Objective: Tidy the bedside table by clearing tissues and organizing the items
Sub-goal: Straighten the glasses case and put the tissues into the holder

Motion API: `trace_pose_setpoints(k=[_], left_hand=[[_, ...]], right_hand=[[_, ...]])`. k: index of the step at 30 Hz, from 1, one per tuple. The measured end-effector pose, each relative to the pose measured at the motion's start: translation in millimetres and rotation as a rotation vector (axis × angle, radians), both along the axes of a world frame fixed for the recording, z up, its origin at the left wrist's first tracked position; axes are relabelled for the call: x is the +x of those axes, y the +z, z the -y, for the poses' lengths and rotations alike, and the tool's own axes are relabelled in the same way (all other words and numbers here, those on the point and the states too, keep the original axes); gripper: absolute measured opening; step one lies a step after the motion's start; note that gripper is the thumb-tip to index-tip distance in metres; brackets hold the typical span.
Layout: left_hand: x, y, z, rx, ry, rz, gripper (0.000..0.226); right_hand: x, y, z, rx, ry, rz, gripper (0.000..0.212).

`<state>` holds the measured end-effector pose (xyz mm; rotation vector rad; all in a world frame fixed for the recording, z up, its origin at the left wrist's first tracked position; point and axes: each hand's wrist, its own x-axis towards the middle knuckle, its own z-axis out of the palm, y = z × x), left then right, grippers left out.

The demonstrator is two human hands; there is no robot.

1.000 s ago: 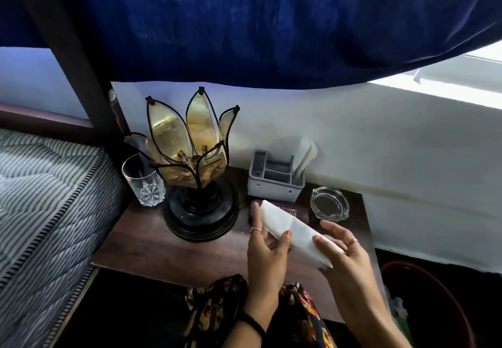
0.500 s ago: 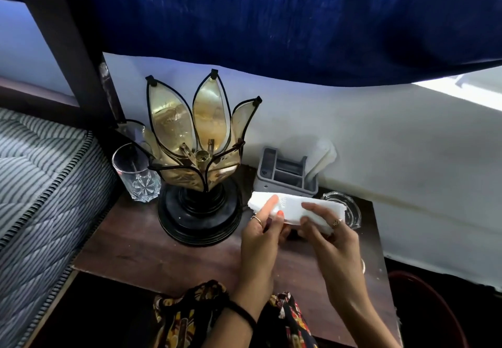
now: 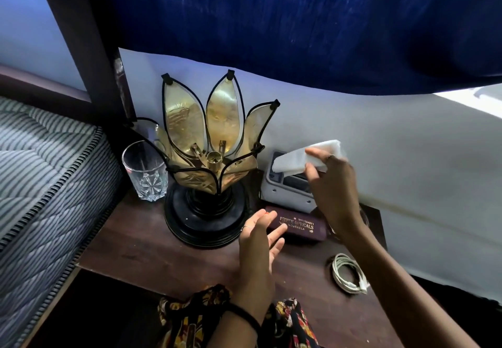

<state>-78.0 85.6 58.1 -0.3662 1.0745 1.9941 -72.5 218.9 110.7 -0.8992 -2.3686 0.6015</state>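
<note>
Right of centre, we see the right hand (image 3: pixel 330 182) pinching a folded tissue (image 3: pixel 296 159) above the grey holder (image 3: pixel 285 192), possibly touching it. The left hand (image 3: pixel 258 235) hovers spread and empty over the table (image 3: pixel 152 252), beside the glasses case (image 3: pixel 298 225).

Open room: bare surface (image 3: pixel 152 255) at lower centre-left of the frame.
Obstacles: lamp (image 3: pixel 209 163) at centre, glass (image 3: pixel 144 171) to its left, organizer (image 3: pixel 285 192) and case (image 3: pixel 298 226) right of it, coiled cable (image 3: pixel 349 273) at lower right.
</note>
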Motion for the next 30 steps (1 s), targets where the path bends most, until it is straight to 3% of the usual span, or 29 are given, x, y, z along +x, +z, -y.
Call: trace_pose_setpoints(k=[13,26,30], left_hand=[[-4,-1,1,-0.019,0.009,0.055,0.014],[-3,-3,-2,-0.021,0.028,0.054,0.023],[-4,-6,-3,-0.019,0.031,0.057,0.025]], right_hand=[[-7,-14,-3,0.097,-0.024,0.058,0.035],[-41,-11,-4,0.211,0.084,0.186,0.027],[-58,-18,-7,0.032,0.068,0.402,0.031]])
